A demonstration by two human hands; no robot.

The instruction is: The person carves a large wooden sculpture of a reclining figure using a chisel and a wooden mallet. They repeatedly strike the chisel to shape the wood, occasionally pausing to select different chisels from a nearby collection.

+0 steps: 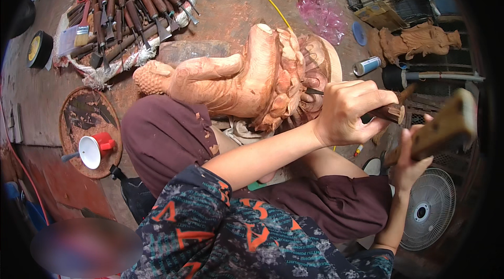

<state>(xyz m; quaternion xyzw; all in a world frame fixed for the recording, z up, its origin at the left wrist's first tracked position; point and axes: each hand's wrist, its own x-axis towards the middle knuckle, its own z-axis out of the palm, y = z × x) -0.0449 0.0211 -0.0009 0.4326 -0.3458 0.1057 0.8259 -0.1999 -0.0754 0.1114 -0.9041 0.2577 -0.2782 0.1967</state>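
Note:
A carved wooden figure lies on its side across my lap and the floor. Its curled-hair head points left, and its petalled base faces right. My left hand is wrapped round the dark wooden handle of a carving chisel. The chisel's thin blade reaches the carved petals of the base. Off to the right, my right hand grips a wooden mallet, raised beyond the butt of the chisel and apart from it. The mallet's head is slightly blurred.
Several chisels lie on a cloth at upper left, beside a paintbrush and tape roll. A red-and-white cup sits on a round tray. Rightward are a fan, can and another carving.

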